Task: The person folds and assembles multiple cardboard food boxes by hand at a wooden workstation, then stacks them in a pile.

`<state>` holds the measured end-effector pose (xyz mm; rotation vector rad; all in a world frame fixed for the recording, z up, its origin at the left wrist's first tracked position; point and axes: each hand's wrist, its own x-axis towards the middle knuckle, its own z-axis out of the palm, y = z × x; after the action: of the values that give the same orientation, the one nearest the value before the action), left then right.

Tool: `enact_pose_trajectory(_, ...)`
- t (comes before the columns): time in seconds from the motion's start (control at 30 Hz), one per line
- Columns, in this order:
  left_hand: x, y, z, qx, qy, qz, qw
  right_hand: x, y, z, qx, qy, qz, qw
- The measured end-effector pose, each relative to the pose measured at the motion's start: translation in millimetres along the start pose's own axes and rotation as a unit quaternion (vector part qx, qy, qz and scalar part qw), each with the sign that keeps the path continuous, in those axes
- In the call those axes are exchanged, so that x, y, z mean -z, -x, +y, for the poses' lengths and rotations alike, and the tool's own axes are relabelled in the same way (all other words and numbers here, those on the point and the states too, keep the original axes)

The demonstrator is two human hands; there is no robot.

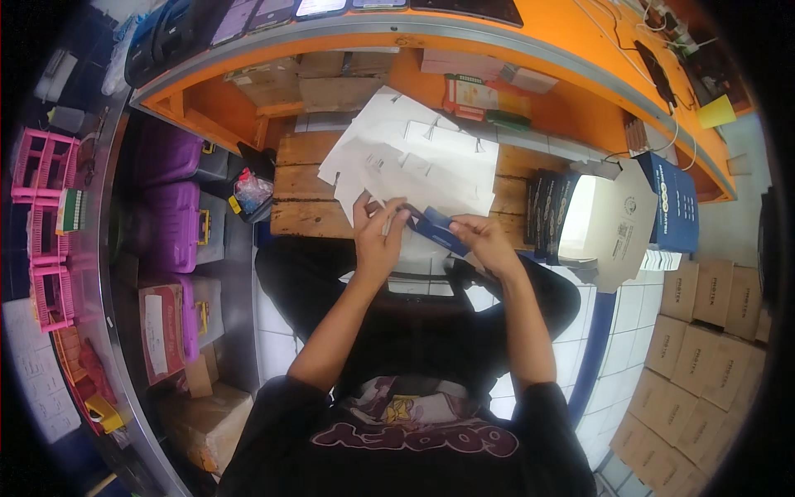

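Observation:
A small, flat blue box or sleeve (441,235) is between my hands, above the near edge of a wooden bench. My right hand (487,242) grips its right end with thumb and fingers. My left hand (378,234) is closed at its left end, thumb and fingertips pinched together there. Just beyond the hands, white papers (447,178) lie spread and overlapping on the wooden bench (302,174). Some of these sheets have small dark marks. What the inside of the blue piece holds is hidden.
Dark blue boxes (551,214) stand at the bench's right beside a cut cardboard piece (625,219). An orange shelf desk (580,62) spans the far side. Purple-lidded bins (175,224) line the left; brown cartons (696,356) are stacked at right.

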<state>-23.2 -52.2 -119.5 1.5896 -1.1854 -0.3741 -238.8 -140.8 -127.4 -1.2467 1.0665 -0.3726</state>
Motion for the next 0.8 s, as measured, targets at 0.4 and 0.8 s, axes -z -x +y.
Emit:
enact_pose_trajectory(0.4, 22.8, -22.4, 19.2, -0.144, -0.1, -0.192, 0.966, -30.2, 31.8, -71.6, 0.159, 0.264, -0.024, 0.951)
enact_pose_trajectory(0.8, 42.2, 30.2, 32.9, -0.148, -0.016, -0.174, 0.973, -13.0, 38.0, -61.9, 0.045, -0.046, 0.061, 0.996)
